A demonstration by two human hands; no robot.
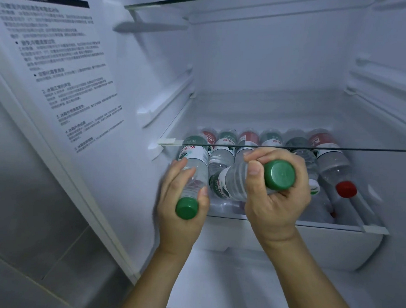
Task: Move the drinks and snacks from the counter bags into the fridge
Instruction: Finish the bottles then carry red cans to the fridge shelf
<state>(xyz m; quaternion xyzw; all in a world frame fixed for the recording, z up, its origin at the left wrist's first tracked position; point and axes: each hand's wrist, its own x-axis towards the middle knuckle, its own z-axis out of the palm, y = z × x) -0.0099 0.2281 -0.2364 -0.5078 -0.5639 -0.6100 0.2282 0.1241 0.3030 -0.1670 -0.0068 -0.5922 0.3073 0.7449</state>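
Blurred print on fridge wall sticker (58, 71). Left hand (182, 214) and right hand (277, 200) each grasping a green-capped bottle (192, 177), (240, 181) over glass shelf (311, 224).

Glass fridge shelf (287, 223) bearing lying water bottles (331, 160)

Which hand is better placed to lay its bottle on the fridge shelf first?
Probably the left hand. Its green-capped bottle already points into the row at the shelf's left end, while the right hand holds its bottle crosswise above the lying bottles.
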